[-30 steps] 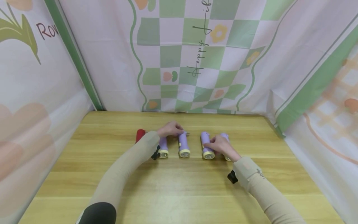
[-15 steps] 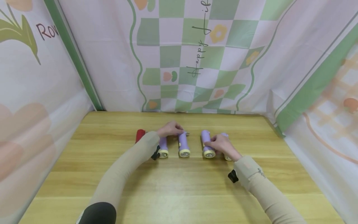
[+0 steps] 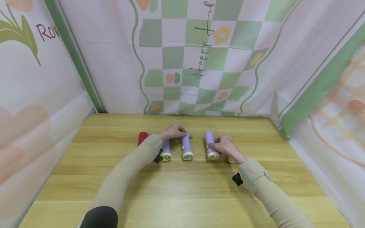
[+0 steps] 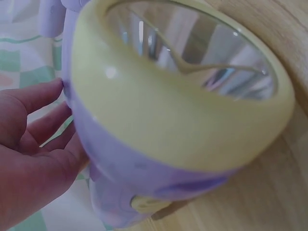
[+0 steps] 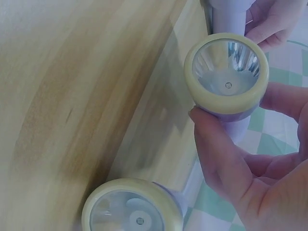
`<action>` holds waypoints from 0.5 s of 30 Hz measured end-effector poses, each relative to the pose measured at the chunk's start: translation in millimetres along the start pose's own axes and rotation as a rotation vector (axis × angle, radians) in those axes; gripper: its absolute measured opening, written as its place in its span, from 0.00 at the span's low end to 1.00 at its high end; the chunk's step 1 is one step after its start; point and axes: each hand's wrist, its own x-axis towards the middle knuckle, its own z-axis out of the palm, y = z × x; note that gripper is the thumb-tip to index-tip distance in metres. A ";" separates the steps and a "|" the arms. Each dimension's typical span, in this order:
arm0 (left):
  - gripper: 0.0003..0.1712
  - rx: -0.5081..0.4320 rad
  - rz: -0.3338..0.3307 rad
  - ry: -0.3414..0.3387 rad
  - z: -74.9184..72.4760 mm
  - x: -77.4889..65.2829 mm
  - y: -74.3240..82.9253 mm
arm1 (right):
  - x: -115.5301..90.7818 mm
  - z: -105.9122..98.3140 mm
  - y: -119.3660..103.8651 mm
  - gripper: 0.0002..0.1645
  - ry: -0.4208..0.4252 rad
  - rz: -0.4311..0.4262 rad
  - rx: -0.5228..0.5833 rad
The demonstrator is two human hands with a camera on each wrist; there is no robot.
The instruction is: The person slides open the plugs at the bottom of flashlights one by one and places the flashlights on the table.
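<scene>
Several purple flashlights with cream lens rims lie in a row, lenses toward me. In the head view my left hand (image 3: pixel 174 131) pinches the far end of one flashlight (image 3: pixel 186 147) left of centre. Another flashlight (image 3: pixel 166 150) lies partly under my left wrist; its lens rim (image 4: pixel 183 130) looms large in the left wrist view. My right hand (image 3: pixel 226 145) grips a flashlight (image 3: pixel 209 142) right of centre; the right wrist view shows the thumb and fingers on either side, just behind its rim (image 5: pixel 226 103). A further flashlight (image 3: pixel 232 159) is mostly hidden behind this hand.
A red cylindrical thing (image 3: pixel 142 137) lies at the left end of the row, partly covered by the left sleeve. A small grey metal tip (image 3: pixel 190 136) shows beside the left-held flashlight. Printed curtains (image 3: pixel 194 57) enclose the wooden table (image 3: pixel 182 193) at the back and sides.
The flashlight in my right hand has slid slightly away from me, toward the back of the table. My left hand has stayed in place.
</scene>
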 end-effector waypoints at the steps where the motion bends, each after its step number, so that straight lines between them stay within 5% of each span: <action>1: 0.21 0.000 0.002 0.000 0.1 -0.1 0.1 | 0.0 -0.3 -0.4 0.32 0.005 0.001 0.005; 15: 0.23 -0.013 0.030 0.089 0.8 -2.2 3.1 | -2.2 -3.4 -2.4 0.32 0.019 -0.009 0.023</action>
